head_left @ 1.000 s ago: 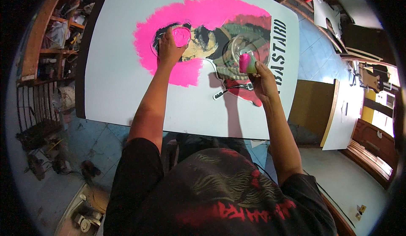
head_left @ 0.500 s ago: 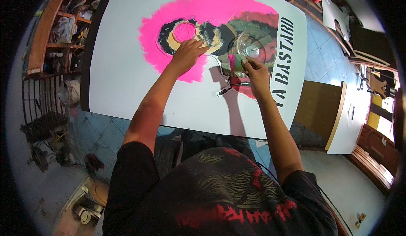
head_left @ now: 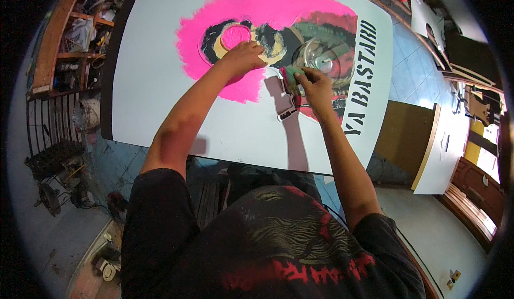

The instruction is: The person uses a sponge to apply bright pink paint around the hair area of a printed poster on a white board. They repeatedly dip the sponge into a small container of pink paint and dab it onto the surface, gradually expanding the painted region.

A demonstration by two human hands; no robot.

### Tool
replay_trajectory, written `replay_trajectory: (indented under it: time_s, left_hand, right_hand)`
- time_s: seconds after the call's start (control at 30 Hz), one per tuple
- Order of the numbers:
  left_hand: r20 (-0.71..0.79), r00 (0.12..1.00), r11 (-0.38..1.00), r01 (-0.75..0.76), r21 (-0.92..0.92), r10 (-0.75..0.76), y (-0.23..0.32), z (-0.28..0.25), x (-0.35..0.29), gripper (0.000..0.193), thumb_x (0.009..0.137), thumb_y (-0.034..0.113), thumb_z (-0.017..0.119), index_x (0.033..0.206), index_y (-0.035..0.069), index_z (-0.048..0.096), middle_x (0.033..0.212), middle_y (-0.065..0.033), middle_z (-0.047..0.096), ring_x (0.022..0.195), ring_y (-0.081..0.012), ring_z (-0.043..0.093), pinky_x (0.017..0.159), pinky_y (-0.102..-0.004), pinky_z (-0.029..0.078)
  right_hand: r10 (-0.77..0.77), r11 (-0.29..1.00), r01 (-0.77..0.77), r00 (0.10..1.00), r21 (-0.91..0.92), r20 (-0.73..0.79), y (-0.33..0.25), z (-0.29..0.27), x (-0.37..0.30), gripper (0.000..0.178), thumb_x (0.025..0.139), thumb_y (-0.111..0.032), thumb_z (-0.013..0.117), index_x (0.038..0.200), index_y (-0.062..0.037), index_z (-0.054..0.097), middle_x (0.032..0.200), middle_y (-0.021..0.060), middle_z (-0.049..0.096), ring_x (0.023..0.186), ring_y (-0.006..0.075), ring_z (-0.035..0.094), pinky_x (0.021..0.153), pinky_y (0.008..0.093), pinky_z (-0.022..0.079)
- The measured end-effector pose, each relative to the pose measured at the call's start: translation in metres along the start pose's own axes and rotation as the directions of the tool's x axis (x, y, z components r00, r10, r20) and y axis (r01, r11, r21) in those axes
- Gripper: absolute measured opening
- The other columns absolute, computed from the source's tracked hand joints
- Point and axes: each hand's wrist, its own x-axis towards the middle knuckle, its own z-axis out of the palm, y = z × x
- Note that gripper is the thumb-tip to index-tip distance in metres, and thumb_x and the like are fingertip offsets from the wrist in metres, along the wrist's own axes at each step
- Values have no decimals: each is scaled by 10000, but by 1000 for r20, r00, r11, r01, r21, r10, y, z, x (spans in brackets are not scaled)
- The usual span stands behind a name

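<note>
A large white board [head_left: 155, 93] lies before me with a bright pink painted patch [head_left: 193, 44] and black lettering along its right side. My left hand [head_left: 243, 61] rests on the painted area with its fingers stretched out, just below a round shape filled with pink [head_left: 235, 35]. Dark and tan smears [head_left: 267, 39] surround that circle. In my right hand [head_left: 316, 87], fingertips pinch a green sponge [head_left: 290, 77] with pink paint along its left edge. A clear round bowl [head_left: 324, 57] stands beyond the right hand, over the dark green and red part.
Wooden shelves [head_left: 67, 55] full of clutter stand at the left, above a dark metal rack [head_left: 53, 122]. At the right a brown panel [head_left: 401, 138] leans beside a white panel [head_left: 441, 149]. Blue tiles [head_left: 126, 162] cover the floor.
The sponge has moved a little left and turned in my right hand, closer to the left hand. My left hand has shifted slightly right, still on the painted area.
</note>
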Motion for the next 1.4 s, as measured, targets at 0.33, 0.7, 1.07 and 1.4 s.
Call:
replay_trajectory:
  time_s: [0.33, 0.7, 1.07, 1.4]
  left_hand:
    - [-198, 957, 977, -210, 20, 210, -33, 20, 14, 178, 815, 206, 658, 909, 293, 782, 1022, -39, 613, 1100, -235, 550, 1004, -415, 393]
    - [-145, 955, 966, -256, 32, 258, -45, 18, 28, 74, 822, 190, 634, 797, 163, 698, 885, -66, 584, 967, -255, 572, 947, -436, 399]
    - [-98, 974, 979, -204, -7, 202, -46, 10, 32, 71, 755, 199, 739, 811, 235, 762, 1192, -57, 604, 1229, -274, 492, 1101, -503, 329]
    - [-11, 990, 990, -143, 2, 143, -46, 4, 25, 268, 738, 206, 745, 995, 270, 779, 1395, -99, 526, 1407, -318, 359, 1193, -552, 217]
  right_hand:
    - [-61, 980, 76, 995, -184, 84, -18, 30, 9, 311, 865, -158, 712, 1098, 46, 699, 894, 165, 737, 767, 175, 693, 714, 312, 540]
    - [-22, 984, 11, 998, -180, -61, 0, 16, -5, 293, 859, -151, 712, 1081, 41, 707, 928, 161, 738, 840, 207, 711, 768, 320, 542]
    - [-278, 842, 289, 956, -455, 93, -21, 47, 4, 245, 821, -116, 734, 1048, -25, 714, 931, 169, 700, 836, 315, 674, 753, 398, 530]
    - [-278, 879, 293, 956, -375, 95, 8, 61, 23, 251, 851, -139, 685, 1071, -18, 695, 896, 195, 678, 812, 377, 646, 740, 470, 508]
